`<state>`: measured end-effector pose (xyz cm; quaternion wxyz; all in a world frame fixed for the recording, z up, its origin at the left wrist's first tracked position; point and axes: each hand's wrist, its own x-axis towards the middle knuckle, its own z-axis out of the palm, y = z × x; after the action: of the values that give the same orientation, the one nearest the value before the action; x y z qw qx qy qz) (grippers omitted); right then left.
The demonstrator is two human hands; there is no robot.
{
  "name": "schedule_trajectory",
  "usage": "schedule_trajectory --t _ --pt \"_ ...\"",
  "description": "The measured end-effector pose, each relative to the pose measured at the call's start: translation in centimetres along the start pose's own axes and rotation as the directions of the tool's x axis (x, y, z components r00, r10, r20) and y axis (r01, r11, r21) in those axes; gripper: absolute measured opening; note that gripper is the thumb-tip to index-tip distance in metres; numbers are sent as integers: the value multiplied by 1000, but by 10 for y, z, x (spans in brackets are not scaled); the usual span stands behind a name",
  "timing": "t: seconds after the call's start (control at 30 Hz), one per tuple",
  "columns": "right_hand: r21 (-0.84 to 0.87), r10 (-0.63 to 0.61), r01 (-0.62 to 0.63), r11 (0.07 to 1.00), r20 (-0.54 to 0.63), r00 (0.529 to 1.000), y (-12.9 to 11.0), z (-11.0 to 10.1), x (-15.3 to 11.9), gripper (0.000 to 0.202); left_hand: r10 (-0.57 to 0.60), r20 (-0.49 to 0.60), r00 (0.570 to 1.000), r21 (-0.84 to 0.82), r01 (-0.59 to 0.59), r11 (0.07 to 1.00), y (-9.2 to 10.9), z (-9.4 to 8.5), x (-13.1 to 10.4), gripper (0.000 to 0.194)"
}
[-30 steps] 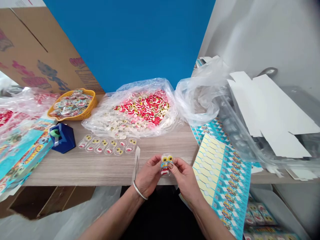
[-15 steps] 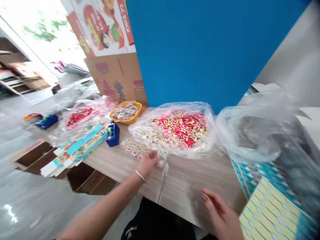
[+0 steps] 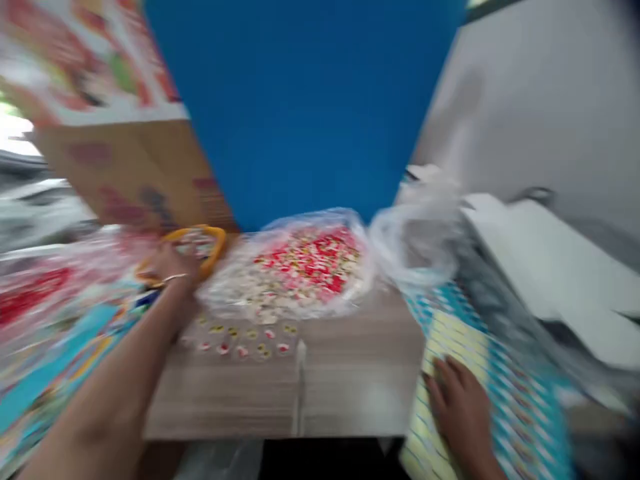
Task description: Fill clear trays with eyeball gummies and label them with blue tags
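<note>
My left hand reaches into the yellow basket of small wrapped pieces; its fingers are blurred and partly hidden. At the right, my right hand rests over a yellow sheet with blue wavy lines. Its fingers are a little bent and apart, touching the sheet, with nothing visible in them. Between the hands, several small clear packets with red and yellow pieces lie in a row on the wooden table. Behind them spreads a clear plastic bag full of red, white and yellow small pieces.
A blue panel and a cardboard box stand at the back. Printed blue strips and a bag of red pieces lie at the left. Crumpled plastic and blue patterned sheets are on the right.
My left hand has left the packet row and moved left to the yellow basket. My right hand has moved onto the yellow sheet. The view has turned right.
</note>
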<state>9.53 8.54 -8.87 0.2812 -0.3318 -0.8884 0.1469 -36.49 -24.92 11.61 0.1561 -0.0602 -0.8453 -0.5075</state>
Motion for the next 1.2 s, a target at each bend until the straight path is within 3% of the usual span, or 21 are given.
schedule_trajectory --t 0.03,0.1,0.13,0.2,0.23,0.3,0.37,0.4,0.47,0.53,0.57,0.63,0.67,0.73,0.83,0.9,0.93,1.0,1.1,1.13,1.2 --pt "-39 14 -13 999 34 999 -4 -2 -2 38 94 -33 995 64 -92 994 0 16 -15 29" --pt "-86 77 -72 994 56 996 -9 -5 -1 35 233 71 970 63 -237 969 1 54 -62 22" --pt "-86 102 -97 992 57 993 -10 -6 1 35 386 188 903 74 -405 912 4 73 -96 20" --pt "-66 143 -139 988 63 988 -13 -9 4 35 587 409 699 -98 -605 790 12 107 -182 15" --pt "-38 158 -156 987 61 985 -14 -11 6 34 629 537 562 -213 -631 746 18 121 -228 17" --pt "71 162 -167 983 76 984 -15 -19 7 32 664 675 322 -376 -624 685 30 146 -315 23" --pt "216 153 -167 962 83 985 -7 -35 5 31 658 747 96 -441 -669 598 39 166 -379 36" --pt "267 170 -179 947 56 984 1 -47 2 32 643 766 28 -441 -704 557 41 174 -399 43" --pt "306 301 -269 913 -62 952 23 -74 -11 39 617 786 -43 -419 -771 480 40 186 -418 53" --pt "389 548 -463 797 -141 825 46 -101 -32 52 609 789 -76 -411 -803 432 35 192 -418 54" --pt "484 671 -559 673 -83 737 56 -112 -44 59 611 786 -92 -423 -800 425 32 194 -415 53" --pt "652 780 -676 345 201 592 65 -127 -67 60 617 780 -106 -470 -751 464 29 196 -406 50" --pt "684 749 -701 202 353 560 64 -129 -77 55 616 782 -92 -492 -697 521 30 196 -401 48" --pt "712 635 -702 -3 544 549 53 -127 -89 45 577 817 24 -483 -519 705 35 189 -387 46" --pt "790 595 -526 -316 597 538 21 -114 -92 39 337 877 341 -348 -33 937 46 166 -358 50" --pt "805 632 -368 -466 594 499 -3 -105 -86 38 117 865 489 -315 347 883 50 145 -341 55" --pt "800 639 -332 -499 599 482 -15 -101 -83 37 18 865 502 -305 495 814 50 134 -336 57" --pt "764 612 -331 -553 643 461 -39 -92 -75 33 -114 902 417 -232 690 686 45 118 -337 61" --pt "655 509 -362 -663 749 424 -71 -76 -64 20 -139 980 141 -38 823 567 35 111 -363 74" --pt "620 470 -368 -693 776 420 -79 -69 -61 16 -108 990 91 -18 843 538 34 112 -375 83" --pt "582 419 -374 -722 798 433 -91 -55 -55 14 2 994 108 -92 836 540 33 114 -398 106"
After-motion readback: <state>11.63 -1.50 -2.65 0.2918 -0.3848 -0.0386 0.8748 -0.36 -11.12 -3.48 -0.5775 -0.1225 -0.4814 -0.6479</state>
